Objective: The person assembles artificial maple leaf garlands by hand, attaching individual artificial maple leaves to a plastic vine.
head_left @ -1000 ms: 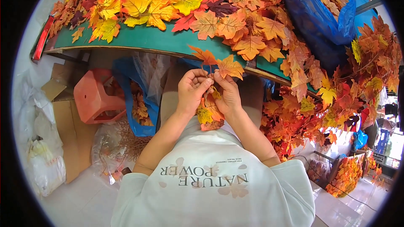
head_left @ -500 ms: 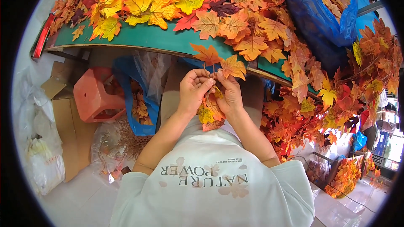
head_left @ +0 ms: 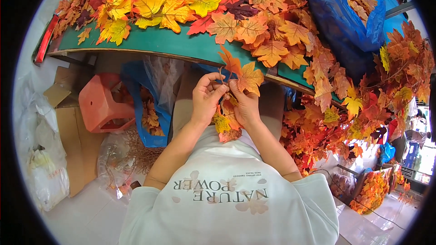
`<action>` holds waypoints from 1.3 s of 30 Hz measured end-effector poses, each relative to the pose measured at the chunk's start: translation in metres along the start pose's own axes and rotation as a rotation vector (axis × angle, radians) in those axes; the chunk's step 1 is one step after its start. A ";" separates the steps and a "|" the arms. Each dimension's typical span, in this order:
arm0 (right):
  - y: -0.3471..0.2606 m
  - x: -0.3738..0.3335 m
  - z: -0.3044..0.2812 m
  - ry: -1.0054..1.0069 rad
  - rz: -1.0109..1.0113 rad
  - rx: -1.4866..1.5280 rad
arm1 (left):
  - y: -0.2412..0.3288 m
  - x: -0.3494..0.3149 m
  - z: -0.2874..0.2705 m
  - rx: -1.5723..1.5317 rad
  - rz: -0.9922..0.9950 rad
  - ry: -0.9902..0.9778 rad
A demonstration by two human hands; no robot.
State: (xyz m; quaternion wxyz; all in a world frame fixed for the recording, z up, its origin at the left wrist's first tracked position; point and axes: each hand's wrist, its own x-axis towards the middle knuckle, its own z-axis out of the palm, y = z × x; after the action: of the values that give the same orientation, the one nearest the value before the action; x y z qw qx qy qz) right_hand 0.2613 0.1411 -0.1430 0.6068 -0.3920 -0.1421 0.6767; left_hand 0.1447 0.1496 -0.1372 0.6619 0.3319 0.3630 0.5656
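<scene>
Both hands are together over my lap, just in front of the table edge. My left hand [head_left: 207,98] is closed, thumb against fingers, around the thin brown stem of an artificial maple leaf sprig [head_left: 230,111]. My right hand [head_left: 245,107] pinches the same sprig beside it, close to the base of an orange leaf [head_left: 249,79]. Another orange leaf [head_left: 232,61] stands up above the fingers. Yellow and rust-coloured leaves hang below, between my palms. My fingertips hide the exact spot where the stems meet.
Piles of yellow, red and orange artificial leaves [head_left: 175,7] cover the green table [head_left: 150,41]. A blue bag [head_left: 334,22] of leaves stands at far right. Leafy garlands [head_left: 336,122] hang on my right. At left are a pink stool [head_left: 102,102], cardboard [head_left: 75,149] and plastic bags [head_left: 45,172].
The two upper orange leaves have turned: one now stands more upright, the other is tilted and faces more toward me. My hands have shifted only slightly, still on the sprig.
</scene>
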 end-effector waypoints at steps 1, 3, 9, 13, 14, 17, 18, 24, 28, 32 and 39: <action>0.000 0.000 0.000 0.007 0.010 -0.018 | 0.000 0.000 -0.001 0.010 0.005 -0.013; -0.003 -0.001 0.000 -0.009 0.036 -0.033 | 0.001 0.000 -0.001 0.003 -0.001 -0.029; -0.004 -0.004 0.001 -0.053 0.034 -0.090 | -0.004 -0.001 -0.005 -0.008 -0.013 -0.021; 0.002 -0.002 -0.010 -0.053 0.009 -0.185 | -0.009 -0.003 -0.008 -0.025 -0.056 -0.023; 0.003 -0.002 -0.011 -0.066 -0.011 -0.227 | -0.009 -0.003 -0.009 -0.023 -0.072 -0.027; 0.005 -0.009 -0.014 -0.103 -0.077 -0.147 | -0.009 0.000 -0.005 -0.009 -0.080 0.028; 0.007 -0.010 -0.013 -0.102 -0.076 -0.147 | -0.009 0.002 -0.007 -0.009 -0.081 0.029; 0.003 -0.013 -0.010 -0.044 -0.020 -0.108 | -0.004 0.003 -0.008 0.043 -0.069 -0.065; 0.009 -0.008 -0.015 -0.047 -0.121 -0.191 | -0.005 0.002 -0.010 0.061 -0.059 -0.062; 0.008 -0.009 -0.019 -0.065 -0.154 -0.271 | -0.005 0.001 -0.011 0.087 -0.084 -0.077; 0.004 -0.005 -0.031 -0.164 -0.235 -0.587 | -0.014 -0.003 -0.016 0.124 -0.085 -0.066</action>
State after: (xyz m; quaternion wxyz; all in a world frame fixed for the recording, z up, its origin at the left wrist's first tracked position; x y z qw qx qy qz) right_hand 0.2799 0.1268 -0.1637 0.5284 -0.4752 -0.4238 0.5615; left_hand 0.1379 0.1452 -0.1565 0.6753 0.3749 0.3890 0.5021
